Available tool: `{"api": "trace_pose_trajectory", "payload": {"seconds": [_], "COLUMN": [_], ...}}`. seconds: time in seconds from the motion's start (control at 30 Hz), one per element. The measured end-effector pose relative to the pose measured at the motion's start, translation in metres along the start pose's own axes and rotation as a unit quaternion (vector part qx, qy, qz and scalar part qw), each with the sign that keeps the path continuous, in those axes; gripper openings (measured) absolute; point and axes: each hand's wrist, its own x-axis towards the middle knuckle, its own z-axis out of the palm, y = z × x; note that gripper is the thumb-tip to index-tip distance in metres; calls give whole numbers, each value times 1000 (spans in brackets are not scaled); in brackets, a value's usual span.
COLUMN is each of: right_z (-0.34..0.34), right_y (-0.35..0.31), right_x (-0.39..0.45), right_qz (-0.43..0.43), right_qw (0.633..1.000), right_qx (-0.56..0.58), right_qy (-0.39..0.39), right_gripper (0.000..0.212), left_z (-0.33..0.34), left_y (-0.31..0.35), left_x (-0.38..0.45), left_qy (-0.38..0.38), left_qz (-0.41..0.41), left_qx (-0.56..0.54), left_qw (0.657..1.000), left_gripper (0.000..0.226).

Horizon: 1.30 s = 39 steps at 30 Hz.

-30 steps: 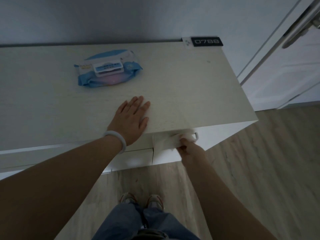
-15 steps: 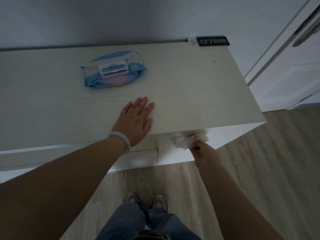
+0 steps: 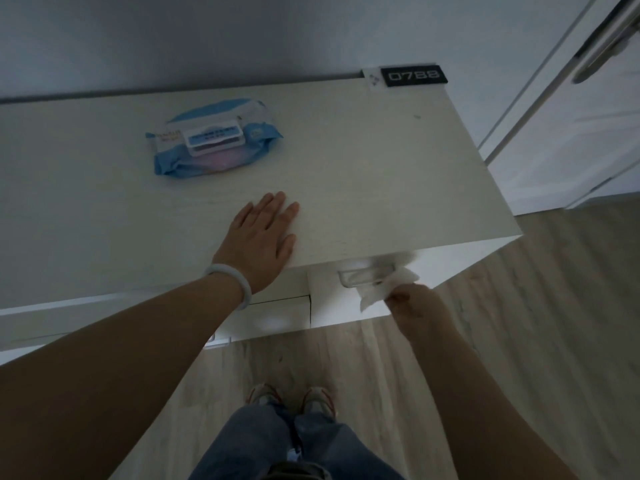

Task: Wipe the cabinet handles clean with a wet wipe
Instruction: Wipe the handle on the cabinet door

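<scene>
White wet wipe [image 3: 386, 289] pinched in right hand [image 3: 412, 306] fingers, at handle [image 3: 363, 276] | left hand [image 3: 259, 242] flat on cabinet [image 3: 381, 174]

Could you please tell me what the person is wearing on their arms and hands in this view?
Both forearms are bare, with no sleeves in view. The left hand has a pale, smooth bangle round its wrist. The right hand shows no ring, watch or glove. No gloves on either hand.
</scene>
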Motion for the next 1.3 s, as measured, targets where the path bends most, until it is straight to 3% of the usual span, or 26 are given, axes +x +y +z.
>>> {"api": "trace_pose_trajectory", "payload": {"seconds": [0.2, 0.37, 0.47, 0.6, 0.7, 0.83, 0.97, 1.1, 1.3], "right_z": [3, 1, 4, 17, 36, 32, 8, 28, 17], "right_y": [-14, -17, -5, 22, 50, 46, 19, 56, 38], "right_x": [0, 4, 11, 12, 7, 0, 15, 1, 13], "right_qz": [7, 5, -33, -80, -75, -42, -86, -62, -41], "right_qw": [997, 997, 999, 994, 991, 998, 996, 997, 983], "right_qx": [33, 54, -10, -65, -101, -49, 4, -42, 94], "right_qy": [-69, -50, -42, 25, 42, 17, 5, -14, -154], "right_gripper": [12, 11, 27, 11, 15, 12, 11, 11, 16], "left_z": [-1, -1, 0, -1, 0, 0, 0, 1, -1], "left_y": [-1, 0, 0, 0, 0, 0, 0, 0, 0], "left_x": [0, 0, 0, 0, 0, 1, 0, 0, 0], "left_qy": [0, -1, 0, 0, 0, 3, 2, 1, 7], "left_qz": [1, -2, -2, -1, -1, -2, -2, -3, 1], "left_qx": [1, 1, 3, 6, 8, 3, 3, 4, 2], "left_qw": [1000, 1000, 1000, 1000, 1000, 1000, 1000, 1000, 1000], "left_gripper": [59, 59, 59, 59, 58, 58, 58, 58, 57]}}
